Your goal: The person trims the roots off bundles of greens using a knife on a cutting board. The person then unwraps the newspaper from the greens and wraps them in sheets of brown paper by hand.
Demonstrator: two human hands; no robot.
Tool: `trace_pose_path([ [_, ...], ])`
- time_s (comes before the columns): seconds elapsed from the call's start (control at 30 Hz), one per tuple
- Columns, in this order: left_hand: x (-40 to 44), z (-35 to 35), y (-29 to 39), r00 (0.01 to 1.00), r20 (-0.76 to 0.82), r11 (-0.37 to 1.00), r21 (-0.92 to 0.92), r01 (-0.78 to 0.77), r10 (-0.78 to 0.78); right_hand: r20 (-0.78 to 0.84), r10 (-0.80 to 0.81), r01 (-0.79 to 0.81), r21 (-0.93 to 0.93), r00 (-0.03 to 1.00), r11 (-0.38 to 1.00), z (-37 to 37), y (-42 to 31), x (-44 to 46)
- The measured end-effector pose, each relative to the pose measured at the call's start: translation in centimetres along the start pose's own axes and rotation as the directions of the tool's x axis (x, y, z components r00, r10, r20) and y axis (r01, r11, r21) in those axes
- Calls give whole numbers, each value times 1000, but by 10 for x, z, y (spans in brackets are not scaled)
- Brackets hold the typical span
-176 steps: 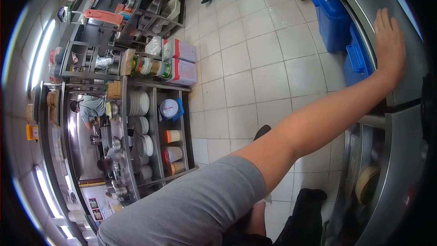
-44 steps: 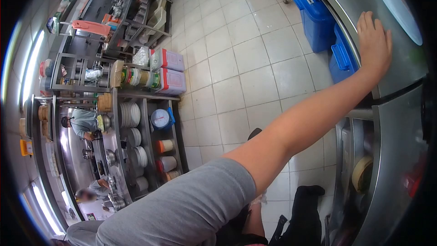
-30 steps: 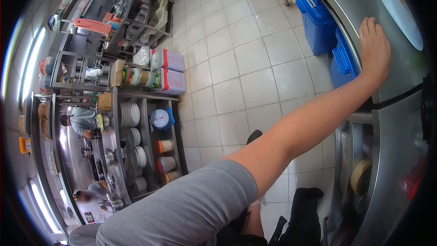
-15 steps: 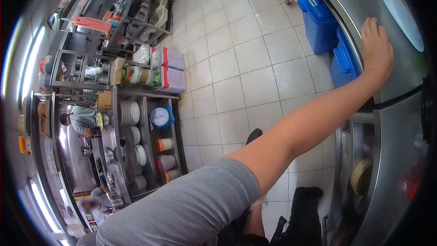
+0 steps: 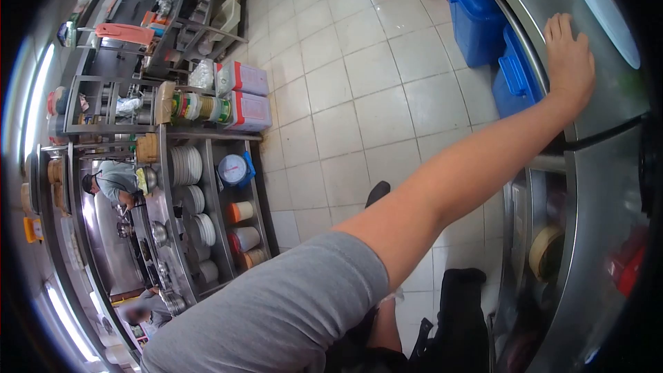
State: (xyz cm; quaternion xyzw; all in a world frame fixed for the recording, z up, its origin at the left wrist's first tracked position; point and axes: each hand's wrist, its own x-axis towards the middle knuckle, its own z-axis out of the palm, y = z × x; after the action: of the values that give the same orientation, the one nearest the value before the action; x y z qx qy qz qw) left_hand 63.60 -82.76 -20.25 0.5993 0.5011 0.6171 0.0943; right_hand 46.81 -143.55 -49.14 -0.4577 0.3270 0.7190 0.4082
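Observation:
My right hand [image 5: 570, 65] rests palm down on the steel counter [image 5: 608, 155], near its rounded edge, with fingers slightly apart and nothing held. Beside its fingers lies a pale, flat oval item [image 5: 606, 17], not touching them. My bare right forearm reaches across the view from a grey sleeve. Below that elbow a strip of bare skin shows, with something translucent at its upper end; it looks like part of my left arm. My left hand's fingers are hidden behind the right arm, so what it holds cannot be seen.
Blue lidded bins [image 5: 473, 10] stand beside the counter. A round wooden container [image 5: 545, 252] sits under it. Across the tiled floor [image 5: 359, 97], shelves hold plates [image 5: 185, 166], a scale [image 5: 233, 169] and tubs. Beyond them are two people [image 5: 114, 179], one partly hidden.
The view has shifted a little, so bins, shelves and scale sit further left and higher. My right hand has stayed on the counter. The walking person at the top has mostly left the frame.

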Motion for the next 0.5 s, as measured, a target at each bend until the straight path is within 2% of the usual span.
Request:
trace_pose_path([
  [0.03,0,-3,-2,1000,2,1000,-8,19,-19,-19,-7,7,1,1000,1000,1,0,-1],
  [0.1,-1,-18,-5,997,-25,966,-247,-71,67,-1,-82,81,-143,997,986,7,-6,-5],
  [0.13,-12,-34,-11,990,-41,977,-166,-137,132,80,-98,107,-123,992,987,9,-8,-8],
  [0.17,-30,-55,-15,991,-12,978,-157,-135,135,157,-118,135,-100,981,986,10,-9,-9],
  [0.2,-54,-80,-20,991,20,980,-151,-130,134,105,-89,102,-121,990,987,11,-10,-8],
  [0.23,-87,-111,-30,996,74,992,-119,-45,54,48,-62,69,-137,997,988,8,-11,-9],
  [0.27,-121,-148,-43,989,145,994,-107,29,-13,39,-94,101,-206,995,973,7,-7,-9],
  [0.3,-164,-189,-59,967,239,995,50,81,-91,37,-120,126,-276,992,953,5,-1,-10],
  [0.33,-206,-234,-68,918,309,959,214,186,-247,9,-131,129,-280,991,951,6,1,-11],
  [0.37,-251,-279,-84,888,326,924,311,223,-324,-19,-100,85,-386,995,919,8,2,-11],
  [0.4,-293,-326,-88,815,322,825,481,297,-481,-48,-64,33,-485,997,874,10,5,-11],
  [0.47,-356,-410,-73,696,260,662,633,400,-669,-64,-62,23,-483,996,875,4,17,-12],
  [0.5,-390,-447,-67,662,259,615,690,382,-703,-61,-59,22,-480,996,877,-1,22,-12],
])
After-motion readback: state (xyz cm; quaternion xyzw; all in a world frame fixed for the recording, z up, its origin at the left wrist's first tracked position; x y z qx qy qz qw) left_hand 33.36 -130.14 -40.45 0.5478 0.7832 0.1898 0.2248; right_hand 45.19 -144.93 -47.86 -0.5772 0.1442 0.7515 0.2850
